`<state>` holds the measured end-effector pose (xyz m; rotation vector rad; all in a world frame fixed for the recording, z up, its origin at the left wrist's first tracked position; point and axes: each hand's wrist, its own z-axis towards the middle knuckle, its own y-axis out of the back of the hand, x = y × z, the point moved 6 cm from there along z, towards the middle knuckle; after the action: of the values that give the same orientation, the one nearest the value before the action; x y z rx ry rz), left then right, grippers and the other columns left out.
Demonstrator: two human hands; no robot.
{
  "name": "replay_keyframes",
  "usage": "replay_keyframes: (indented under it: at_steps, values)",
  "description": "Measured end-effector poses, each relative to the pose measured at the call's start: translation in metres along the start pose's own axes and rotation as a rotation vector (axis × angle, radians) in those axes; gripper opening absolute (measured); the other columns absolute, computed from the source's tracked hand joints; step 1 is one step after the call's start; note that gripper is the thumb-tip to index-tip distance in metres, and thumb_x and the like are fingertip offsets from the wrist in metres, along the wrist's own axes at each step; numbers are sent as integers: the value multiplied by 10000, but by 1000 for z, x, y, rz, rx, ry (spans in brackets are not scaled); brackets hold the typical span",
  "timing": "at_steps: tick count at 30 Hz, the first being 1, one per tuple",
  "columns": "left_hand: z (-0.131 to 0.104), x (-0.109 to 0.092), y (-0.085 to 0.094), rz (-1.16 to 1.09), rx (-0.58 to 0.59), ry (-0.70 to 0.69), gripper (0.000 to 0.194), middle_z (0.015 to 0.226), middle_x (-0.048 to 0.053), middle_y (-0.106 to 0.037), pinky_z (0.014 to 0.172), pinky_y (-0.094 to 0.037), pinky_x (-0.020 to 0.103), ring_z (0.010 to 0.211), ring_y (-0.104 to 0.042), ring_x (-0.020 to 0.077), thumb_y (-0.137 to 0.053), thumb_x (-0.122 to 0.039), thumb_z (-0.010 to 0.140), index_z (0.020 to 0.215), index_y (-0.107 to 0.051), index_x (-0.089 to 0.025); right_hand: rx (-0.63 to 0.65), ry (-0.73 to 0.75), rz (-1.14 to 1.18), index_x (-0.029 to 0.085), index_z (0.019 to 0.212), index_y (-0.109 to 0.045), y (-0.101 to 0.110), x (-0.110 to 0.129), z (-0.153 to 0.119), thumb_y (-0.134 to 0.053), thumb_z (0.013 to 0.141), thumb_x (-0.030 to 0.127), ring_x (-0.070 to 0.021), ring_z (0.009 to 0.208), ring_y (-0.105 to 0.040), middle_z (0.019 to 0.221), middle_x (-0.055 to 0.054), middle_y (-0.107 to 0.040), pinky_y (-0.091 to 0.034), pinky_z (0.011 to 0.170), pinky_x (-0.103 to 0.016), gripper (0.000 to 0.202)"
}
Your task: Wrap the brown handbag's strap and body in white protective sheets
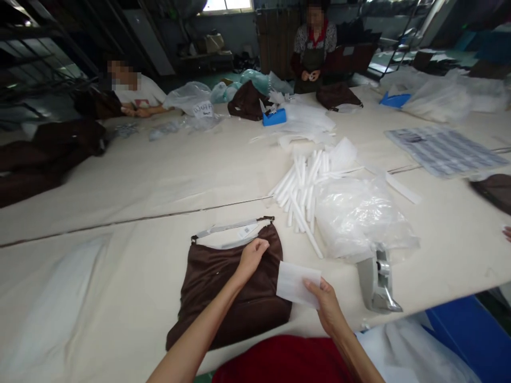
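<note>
Head | left hand (252,257) over brown bag (255,303), hold unclear | right hand (328,304) pinches sheet (296,282) beside bag | one-edge grip might slip

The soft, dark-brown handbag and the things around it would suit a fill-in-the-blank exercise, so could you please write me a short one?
The person's ____ grip holds a flat, translucent white sheet.
In the picture, the heap of slender white tubes lies to the ____ of the crumpled clear plastic bag.
Of the sheet and the soft, dark-brown handbag, the grey tape dispenser stands nearer to the ____.

Missing words: right; left; sheet.
</note>
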<state>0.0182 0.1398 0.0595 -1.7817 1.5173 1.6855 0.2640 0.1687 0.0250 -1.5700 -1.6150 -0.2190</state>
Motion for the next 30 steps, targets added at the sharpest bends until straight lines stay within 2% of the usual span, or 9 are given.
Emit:
replay_keyframes:
  at_steps: [5, 8, 11, 16, 19, 21, 25, 27, 30]
  values:
    - [70, 2, 1, 152, -110, -5, 107, 1043, 72, -723, 989, -439, 390, 1051, -635, 249, -567, -261, 824, 885, -642, -214, 143, -80, -114, 148, 952, -728, -18, -17, 20, -842, 602, 471, -212, 736, -668, 839, -59, -764, -507, 731, -334, 490]
    - [90, 3, -8, 219, -115, 3, 137, 1105, 89, -707, 1000, -419, 392, 1124, -598, 260, -623, -239, 808, 942, -634, -212, 201, -93, -183, 155, 937, -719, -33, -23, 26, -830, 610, 492, -195, 690, -647, 799, -44, -751, -491, 692, -322, 483]
    - [96, 7, -16, 255, -96, 28, 187, 1049, 82, -711, 942, -435, 377, 1085, -609, 260, -667, -246, 792, 969, -613, -216, 263, -128, -235, 154, 947, -716, -47, -32, 25, -822, 619, 512, -196, 696, -646, 791, -44, -743, -489, 687, -322, 497]
    - [84, 21, -20, 256, -102, 71, 253, 944, 43, -693, 874, -439, 366, 960, -633, 244, -696, -287, 782, 1000, -577, -236, 400, -252, -281, 166, 1056, -691, -67, -60, 13, -773, 721, 522, -238, 843, -674, 899, -60, -735, -535, 743, -367, 496]
    - [73, 28, -18, 226, -116, 81, 252, 903, 23, -663, 863, -433, 347, 938, -622, 233, -750, -258, 713, 903, -586, -239, 416, -300, -274, 166, 1115, -642, -69, -69, 9, -637, 881, 475, -205, 929, -662, 1059, -62, -689, -563, 805, -381, 388]
    - [66, 31, -14, 176, -128, 87, 247, 853, 6, -637, 830, -435, 324, 882, -615, 212, -746, -232, 693, 885, -590, -235, 422, -322, -267, 160, 1124, -628, -65, -67, 11, -587, 924, 446, -190, 952, -658, 1104, -64, -672, -568, 831, -391, 352]
    - [48, 33, -4, 16, -142, 92, 302, 735, -45, -563, 715, -436, 275, 694, -561, 149, -672, -248, 734, 1021, -581, -222, 409, -338, -205, 149, 1040, -681, -53, -43, 26, -748, 776, 461, -245, 936, -689, 986, -80, -744, -565, 830, -408, 414]
    - [35, 32, 2, -57, -141, 79, 359, 703, -64, -519, 679, -428, 252, 651, -525, 127, -647, -265, 749, 1096, -567, -219, 328, -309, -102, 154, 991, -704, -43, -24, 40, -833, 664, 414, -273, 939, -700, 934, -81, -766, -565, 838, -410, 438]
    - [13, 30, 9, -240, -139, 32, 436, 686, -69, -472, 675, -411, 239, 644, -479, 115, -659, -290, 740, 1162, -577, -216, 163, -229, 25, 179, 946, -719, -27, 2, 63, -870, 591, 346, -256, 923, -711, 926, -58, -779, -568, 860, -389, 420]
